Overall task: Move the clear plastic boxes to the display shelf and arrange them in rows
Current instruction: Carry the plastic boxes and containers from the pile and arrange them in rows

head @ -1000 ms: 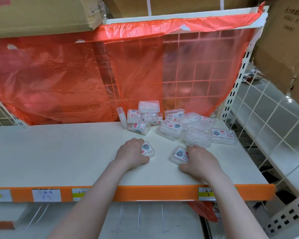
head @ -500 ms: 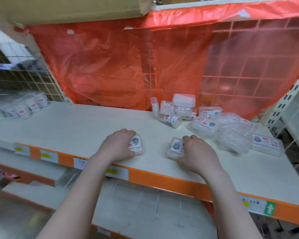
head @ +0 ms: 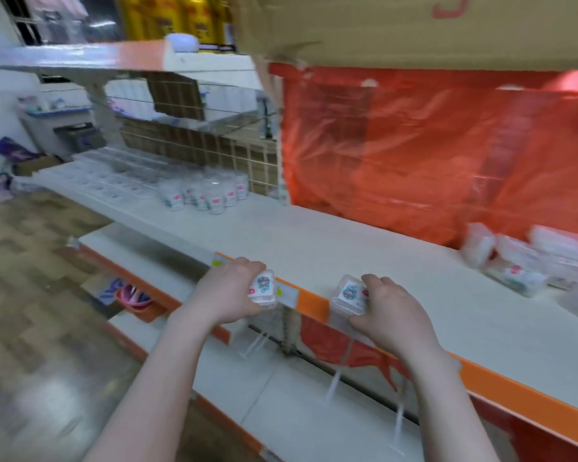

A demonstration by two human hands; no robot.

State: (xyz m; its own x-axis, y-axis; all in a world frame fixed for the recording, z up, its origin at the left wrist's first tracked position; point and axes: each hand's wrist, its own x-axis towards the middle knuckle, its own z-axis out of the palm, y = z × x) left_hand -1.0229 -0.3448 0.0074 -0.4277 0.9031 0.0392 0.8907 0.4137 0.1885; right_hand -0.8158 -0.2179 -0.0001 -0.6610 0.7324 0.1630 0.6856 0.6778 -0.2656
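My left hand (head: 229, 291) grips a small clear plastic box (head: 263, 288) with a cartoon label, held in front of the shelf's orange edge. My right hand (head: 389, 311) grips a second clear box (head: 350, 294) of the same kind, over that edge. A loose pile of clear plastic boxes (head: 528, 258) lies at the right of the white display shelf (head: 331, 241), against the red plastic sheet. Further left on the shelf stands a group of clear labelled tubs (head: 207, 193), with rows of clear boxes (head: 114, 178) beyond them, blurred.
A red plastic sheet (head: 431, 155) hangs behind the shelf under a cardboard box (head: 414, 28). Wire mesh backs the left part. A lower white shelf (head: 281, 395) with clear dividers sits below. A pink bucket (head: 134, 298) is under the shelf, and the tiled floor lies left.
Both hands lifted their boxes off the shelf and drew them back over its front edge. The view swung left, so the pile now lies far right.
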